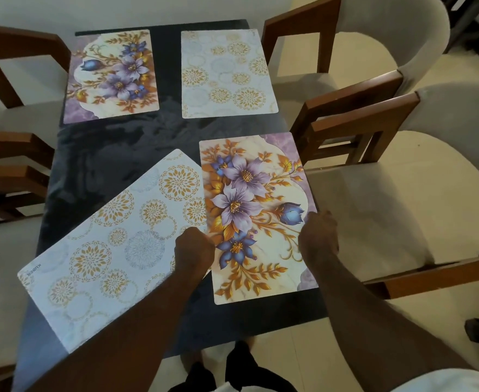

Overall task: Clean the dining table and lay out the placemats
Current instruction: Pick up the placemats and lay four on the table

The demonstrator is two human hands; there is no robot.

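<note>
Both forearms reach forward over the table's near end. Left hand fisted, fingers curled on the floral mat's left edge. Right hand curled, gripping its right edge. Circle mat lies skewed, touching it on the left. Far floral mat and far circle mat lie flat and apart.

Cream-upholstered chairs with brown wooden frames stand right of the right hand; matching chairs left of the left hand. Pale beige floor nearer; white wall beyond.
</note>
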